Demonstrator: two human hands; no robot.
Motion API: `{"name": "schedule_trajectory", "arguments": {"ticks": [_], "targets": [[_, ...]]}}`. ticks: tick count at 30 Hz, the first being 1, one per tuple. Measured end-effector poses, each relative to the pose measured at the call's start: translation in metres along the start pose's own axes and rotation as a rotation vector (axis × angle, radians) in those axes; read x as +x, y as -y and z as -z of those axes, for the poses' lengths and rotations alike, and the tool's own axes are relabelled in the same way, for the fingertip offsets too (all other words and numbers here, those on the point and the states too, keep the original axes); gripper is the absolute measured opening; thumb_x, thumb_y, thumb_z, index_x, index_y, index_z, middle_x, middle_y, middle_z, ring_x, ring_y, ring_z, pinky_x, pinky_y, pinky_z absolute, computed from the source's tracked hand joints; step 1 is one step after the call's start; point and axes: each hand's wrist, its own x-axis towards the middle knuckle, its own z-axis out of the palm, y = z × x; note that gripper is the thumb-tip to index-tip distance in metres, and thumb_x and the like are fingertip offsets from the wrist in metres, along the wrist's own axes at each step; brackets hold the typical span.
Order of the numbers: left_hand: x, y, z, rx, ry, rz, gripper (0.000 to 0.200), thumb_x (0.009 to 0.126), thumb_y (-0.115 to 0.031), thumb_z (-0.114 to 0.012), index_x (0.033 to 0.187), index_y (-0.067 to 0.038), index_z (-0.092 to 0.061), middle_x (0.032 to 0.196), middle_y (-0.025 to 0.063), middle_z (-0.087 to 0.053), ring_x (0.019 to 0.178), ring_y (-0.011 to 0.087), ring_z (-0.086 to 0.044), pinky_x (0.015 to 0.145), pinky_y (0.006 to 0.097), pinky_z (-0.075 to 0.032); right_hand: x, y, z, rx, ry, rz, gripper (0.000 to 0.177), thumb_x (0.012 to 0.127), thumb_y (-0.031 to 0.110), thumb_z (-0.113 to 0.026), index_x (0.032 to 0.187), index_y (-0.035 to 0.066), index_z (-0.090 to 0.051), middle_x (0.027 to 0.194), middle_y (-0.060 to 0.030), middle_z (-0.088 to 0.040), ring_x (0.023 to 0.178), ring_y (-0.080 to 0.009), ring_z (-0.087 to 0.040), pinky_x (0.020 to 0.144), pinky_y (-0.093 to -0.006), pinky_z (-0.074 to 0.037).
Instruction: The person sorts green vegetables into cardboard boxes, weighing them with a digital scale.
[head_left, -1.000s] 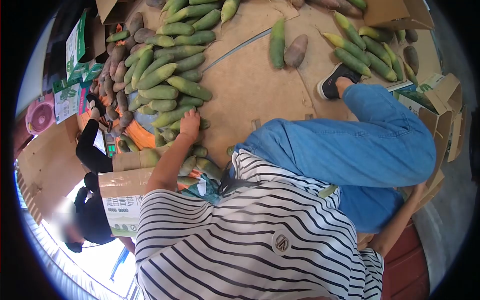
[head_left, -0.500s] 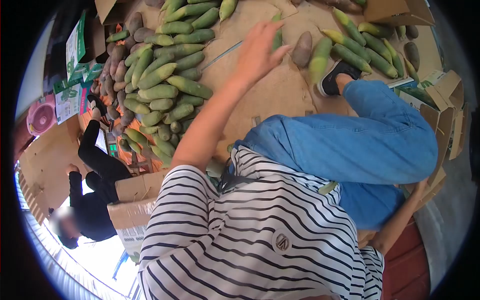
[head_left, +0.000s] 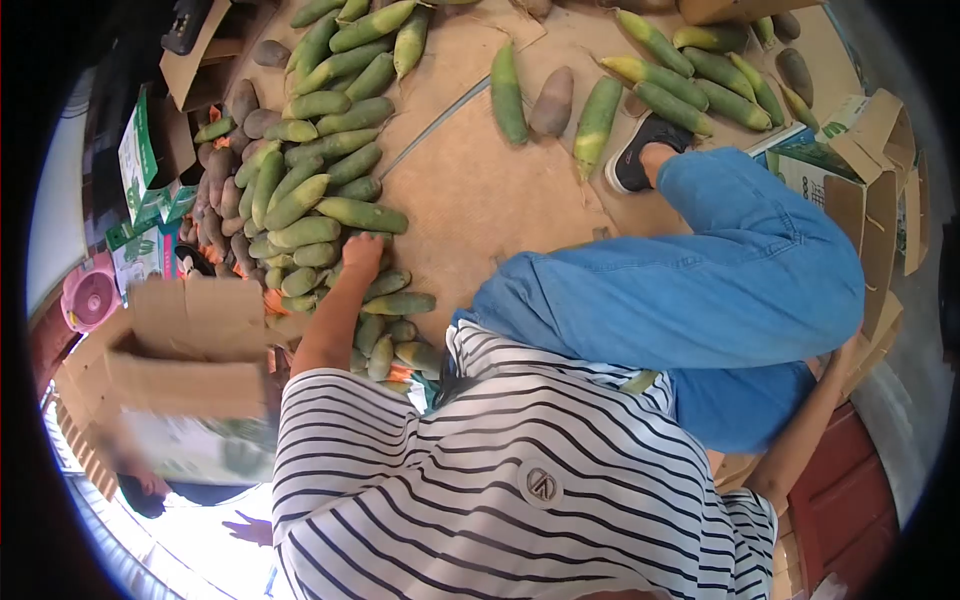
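Observation:
My left hand (head_left: pixel 362 256) is at the right edge of a heap of green radishes (head_left: pixel 305 232), its fingers closed around one radish that they mostly cover. A long green radish (head_left: pixel 362 214) lies just above it. Beside my bent knee is my right hand (head_left: pixel 842 355), largely hidden by the jeans, so its fingers cannot be made out. On the cardboard ahead, a green radish (head_left: pixel 508 95), a brownish root (head_left: pixel 552 102) and another green radish (head_left: pixel 597 122) lie spaced in a row near my shoe (head_left: pixel 640 150).
Several green radishes (head_left: pixel 690 80) lie at the upper right near open cartons (head_left: pixel 880 150). Brownish roots (head_left: pixel 222 180) border the heap's left side. A co-worker at left is partly behind a cardboard box (head_left: pixel 200 375). A pink fan (head_left: pixel 90 292) stands at far left.
My left hand has gone from open above the cardboard back to the heap and closed there. The blurred radish near my shoe now lies still. A box now covers much of the co-worker.

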Motion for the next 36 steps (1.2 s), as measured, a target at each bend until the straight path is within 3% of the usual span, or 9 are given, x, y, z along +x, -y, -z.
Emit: {"name": "schedule_trajectory", "arguments": {"ticks": [4,9,12,15,16,17,21,31,36], "targets": [[0.039,-0.062,0.071,-0.266,-0.102,-0.171,0.041,0.068,-0.023,-0.067,0.103,-0.009,-0.051,0.095,0.0169,-0.057,0.088,0.0349,-0.056,0.072,0.0436,-0.047,0.013,-0.016,0.014,-0.041,0.002,-0.003,0.04,0.095,0.027,-0.038,0.121,-0.001,-0.05,0.113,-0.0092,-0.056,0.1,-0.0166,-0.051,0.09,-0.0274,-0.038],[0.016,-0.164,0.263,-0.768,-0.802,-0.421,0.043,0.077,-0.022,-0.063,0.113,-0.007,-0.046,0.095,0.0175,-0.057,0.089,0.0353,-0.055,0.073,0.0426,-0.046,-0.001,-0.01,0.012,-0.235,0.036,0.134,0.041,0.095,0.026,-0.038,0.122,-0.002,-0.048,0.115,-0.0092,-0.055,0.103,-0.017,-0.051,0.091,-0.0272,-0.037],[0.013,-0.148,0.276,-0.791,-1.071,-0.453,0.04,0.077,-0.018,-0.063,0.111,-0.005,-0.047,0.098,0.0172,-0.056,0.09,0.0353,-0.055,0.076,0.0427,-0.045,0.003,-0.017,0.013,-0.249,0.025,0.109,0.041,0.095,0.025,-0.038,0.124,-0.002,-0.046,0.118,-0.0097,-0.054,0.105,-0.0172,-0.05,0.092,-0.0272,-0.036],[0.069,-0.083,0.165,-0.449,-0.738,-0.296,0.037,0.075,-0.019,-0.065,0.106,-0.005,-0.051,0.103,0.0152,-0.055,0.095,0.0337,-0.054,0.079,0.0419,-0.045,0.004,-0.016,0.009,-0.109,-0.004,0.013,0.04,0.095,0.023,-0.037,0.125,-0.002,-0.045,0.119,-0.01,-0.053,0.106,-0.0173,-0.049,0.092,-0.0272,-0.036],[0.072,-0.064,0.14,-0.206,-0.296,-0.088,0.036,0.073,-0.02,-0.065,0.105,-0.008,-0.054,0.103,0.0126,-0.056,0.1,0.0303,-0.053,0.081,0.0416,-0.044,-0.008,0.002,-0.003,0.031,-0.036,-0.06,0.04,0.095,0.022,-0.038,0.126,-0.003,-0.044,0.12,-0.01,-0.053,0.107,-0.0173,-0.049,0.092,-0.0271,-0.036],[0.078,-0.041,0.104,0.081,-0.2,-0.057,0.025,0.082,-0.015,-0.05,0.105,-0.01,-0.06,0.1,0.0095,-0.06,0.096,0.0249,-0.057,0.078,0.0405,-0.044,-0.014,0.01,-0.007,0.066,-0.051,-0.074,0.04,0.095,0.022,-0.038,0.126,-0.003,-0.043,0.121,-0.0099,-0.052,0.107,-0.0171,-0.049,0.092,-0.0269,-0.036],[0.064,0.01,0.041,0.273,0.046,-0.04,0.034,0.082,-0.018,-0.06,0.115,-0.012,-0.053,0.126,0.0097,-0.039,0.111,0.0283,-0.045,0.091,0.047,-0.034,-0.027,0.022,-0.012,-0.105,-0.035,0.039,0.043,0.096,0.022,-0.038,0.13,-0.004,-0.039,0.122,-0.0096,-0.05,0.107,-0.0162,-0.048,0.093,-0.0258,-0.035],[0.069,-0.017,0.056,0.032,-0.163,-0.016,0.044,0.07,-0.021,-0.07,0.107,-0.009,-0.05,0.115,0.011,-0.048,0.104,0.0271,-0.052,0.085,0.0432,-0.04,-0.002,-0.003,0.003,-0.14,0.045,0.054,0.03,0.094,0.016,-0.043,0.117,-0.003,-0.047,0.11,-0.0077,-0.056,0.098,-0.0151,-0.05,0.084,-0.0263,-0.04],[0.1,-0.107,0.179,-0.899,-0.449,-0.153,0.051,0.07,-0.032,-0.071,0.102,0.003,-0.053,0.096,0.0209,-0.06,0.089,0.0322,-0.06,0.077,0.0381,-0.047,-0.02,0.029,-0.014,-0.26,-0.06,0.073,0.033,0.091,0.01,-0.046,0.122,-0.002,-0.045,0.112,-0.011,-0.056,0.1,-0.0167,-0.051,0.086,-0.0271,-0.04]]}}
